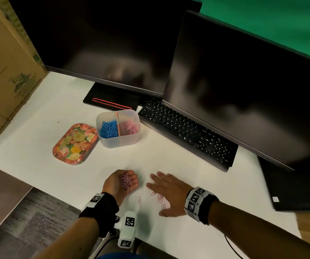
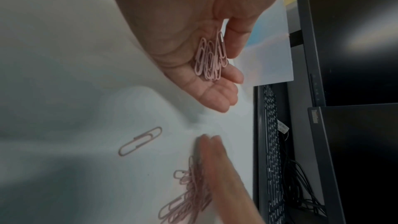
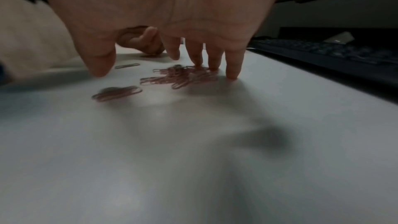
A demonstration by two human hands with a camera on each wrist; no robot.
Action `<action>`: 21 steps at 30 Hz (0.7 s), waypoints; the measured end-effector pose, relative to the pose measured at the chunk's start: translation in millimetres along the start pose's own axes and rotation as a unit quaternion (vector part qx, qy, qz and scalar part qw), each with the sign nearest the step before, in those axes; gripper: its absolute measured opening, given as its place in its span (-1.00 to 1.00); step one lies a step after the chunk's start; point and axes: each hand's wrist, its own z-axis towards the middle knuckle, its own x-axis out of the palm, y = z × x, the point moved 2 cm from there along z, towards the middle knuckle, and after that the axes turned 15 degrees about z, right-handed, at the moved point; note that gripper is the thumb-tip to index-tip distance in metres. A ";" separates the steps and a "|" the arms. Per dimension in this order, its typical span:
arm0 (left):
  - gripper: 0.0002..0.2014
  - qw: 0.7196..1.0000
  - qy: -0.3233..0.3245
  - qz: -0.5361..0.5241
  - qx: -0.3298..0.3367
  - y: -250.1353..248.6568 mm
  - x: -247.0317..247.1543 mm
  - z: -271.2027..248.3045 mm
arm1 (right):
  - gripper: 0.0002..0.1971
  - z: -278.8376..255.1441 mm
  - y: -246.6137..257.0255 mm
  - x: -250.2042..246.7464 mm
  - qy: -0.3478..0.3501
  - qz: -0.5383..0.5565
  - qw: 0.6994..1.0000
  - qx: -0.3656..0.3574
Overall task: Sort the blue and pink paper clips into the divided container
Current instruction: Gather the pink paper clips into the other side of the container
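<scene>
The loose pink paper clips [image 3: 178, 76] lie on the white desk [image 1: 38, 146] directly under the right hand [image 1: 169, 191], between its thumb and its fingers [image 3: 233, 64]. The fingertips touch the desk at the far edge of this small heap, and the thumb stands at the near side, so the heap is enclosed from both sides. Most clips point with their long axis roughly across the fingers. One single pink clip [image 1: 139, 201] lies apart, between the two hands and closer to the left one.

The right hand is palm down, low over the desk, with fingers spread and almost straight; it grips nothing yet. A closing of thumb toward fingers would probably gather the heap.

The left hand [image 1: 122, 184] rests palm up just beside it, cupped, and a bundle of pink clips [image 1: 125, 181] lies in its palm with fingers gently curled around it.

The divided container [image 1: 120, 141] stands well apart, farther on the desk, with blue clips [image 1: 108, 128] in its left compartment and pink clips in its right one.
</scene>
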 end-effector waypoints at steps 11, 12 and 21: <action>-0.72 1.000 0.000 0.013 -0.004 1.9 3.3 -0.1 | -0.62 2.1 -4.8 8.6 -0.072 -0.070 0.980 -0.169; -0.71 1.000 -0.003 0.017 -0.004 1.1 4.1 -0.2 | -0.65 4.8 -4.3 9.9 -0.080 -0.071 0.980 -0.168; -0.70 0.999 -0.021 0.039 0.001 -2.2 16.5 0.4 | -0.63 28.5 -4.1 -6.7 -0.086 0.014 0.995 -0.052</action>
